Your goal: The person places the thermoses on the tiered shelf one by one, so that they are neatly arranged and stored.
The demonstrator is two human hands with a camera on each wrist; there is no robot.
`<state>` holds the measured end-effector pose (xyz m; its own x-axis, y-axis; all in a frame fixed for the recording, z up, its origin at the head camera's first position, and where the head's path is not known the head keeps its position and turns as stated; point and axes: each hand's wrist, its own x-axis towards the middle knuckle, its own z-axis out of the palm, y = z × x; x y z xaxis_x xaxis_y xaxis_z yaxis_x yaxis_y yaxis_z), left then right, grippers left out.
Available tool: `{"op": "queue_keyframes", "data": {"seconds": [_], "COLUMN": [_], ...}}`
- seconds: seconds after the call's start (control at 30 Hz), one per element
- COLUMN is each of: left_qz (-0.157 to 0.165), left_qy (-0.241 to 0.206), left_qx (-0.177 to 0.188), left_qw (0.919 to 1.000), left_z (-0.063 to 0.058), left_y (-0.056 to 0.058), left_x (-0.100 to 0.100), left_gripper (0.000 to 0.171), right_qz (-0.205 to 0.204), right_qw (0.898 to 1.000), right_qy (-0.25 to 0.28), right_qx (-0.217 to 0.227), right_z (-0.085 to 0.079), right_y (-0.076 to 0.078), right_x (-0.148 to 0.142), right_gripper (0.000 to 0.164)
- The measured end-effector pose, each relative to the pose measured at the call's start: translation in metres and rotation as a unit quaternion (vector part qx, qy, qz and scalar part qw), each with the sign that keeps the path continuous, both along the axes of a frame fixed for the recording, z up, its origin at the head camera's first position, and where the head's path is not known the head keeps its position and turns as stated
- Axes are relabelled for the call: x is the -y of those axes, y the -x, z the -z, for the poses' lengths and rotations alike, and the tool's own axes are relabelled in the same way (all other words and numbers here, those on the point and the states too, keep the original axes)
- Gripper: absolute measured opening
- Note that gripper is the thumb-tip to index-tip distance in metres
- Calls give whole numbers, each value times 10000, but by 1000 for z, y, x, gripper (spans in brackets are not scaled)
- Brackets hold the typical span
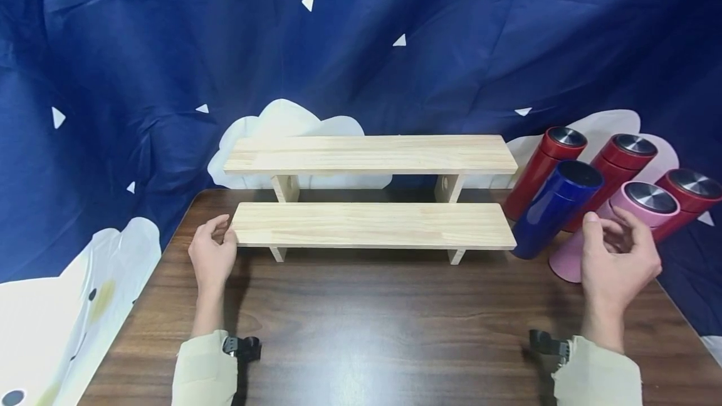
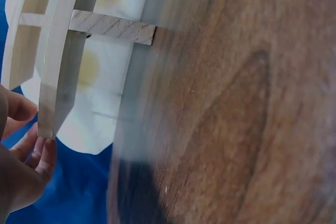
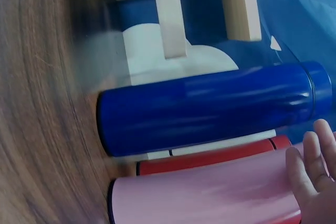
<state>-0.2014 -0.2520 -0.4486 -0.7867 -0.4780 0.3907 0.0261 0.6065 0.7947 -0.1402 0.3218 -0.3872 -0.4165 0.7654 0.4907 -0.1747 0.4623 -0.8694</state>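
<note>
A two-tier wooden shelf (image 1: 372,225) stands on the table with a lower board in front and a higher one behind. My left hand (image 1: 214,252) touches the left end of the lower board with its fingertips, fingers loosely bent. In the left wrist view, fingers (image 2: 47,158) meet that board's end. At the right, my right hand (image 1: 620,262) is at the pink thermos bottle (image 1: 566,259), its fingers loosely spread and partly hiding it. The right wrist view has these fingers (image 3: 314,156) over the bottle's upper part; contact is hard to tell. A blue thermos bottle (image 1: 549,215) stands beside the shelf.
Behind the blue and pink bottles stand three red thermos bottles, one nearest the shelf (image 1: 538,171), one in the middle (image 1: 623,161) and one at the far right (image 1: 690,190). A dark blue patterned cloth (image 1: 361,49) hangs behind the brown wooden table (image 1: 395,318).
</note>
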Motion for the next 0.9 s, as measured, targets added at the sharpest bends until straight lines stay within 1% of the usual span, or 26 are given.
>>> {"op": "queue_keyframes", "data": {"seconds": [0.1, 0.2, 0.37, 0.53, 0.63, 0.73, 0.9], "left_qz": [-27, -110, -259, -279, -243, -206, -178], "left_qy": [-205, -371, -770, -1129, -1311, -1458, -1533], "left_qx": [3, 87, 392, 682, 759, 796, 818], "left_qw": [9998, 9992, 9959, 9909, 9882, 9859, 9846], "left_z": [0, -1, -2, -2, -1, -1, -2], "left_y": [1, 2, 5, 6, 7, 8, 8], "left_x": [2, 4, 5, 7, 8, 9, 10], "left_gripper": [35, 36, 34, 28, 27, 27, 27], "right_qz": [78, 153, 282, 428, 507, 564, 468], "right_qw": [9998, 9991, 9972, 9954, 9950, 9951, 9946], "right_qy": [64, 170, 408, 577, 625, 648, 829], "right_qx": [-171, -345, -557, -640, -598, -491, -416], "right_z": [-1, -4, -12, -18, -13, -4, 12], "right_y": [-2, -4, -11, -18, -18, -17, -14], "right_x": [-5, -8, -4, -2, -7, -16, -33], "right_gripper": [33, 31, 28, 28, 32, 37, 47]}}
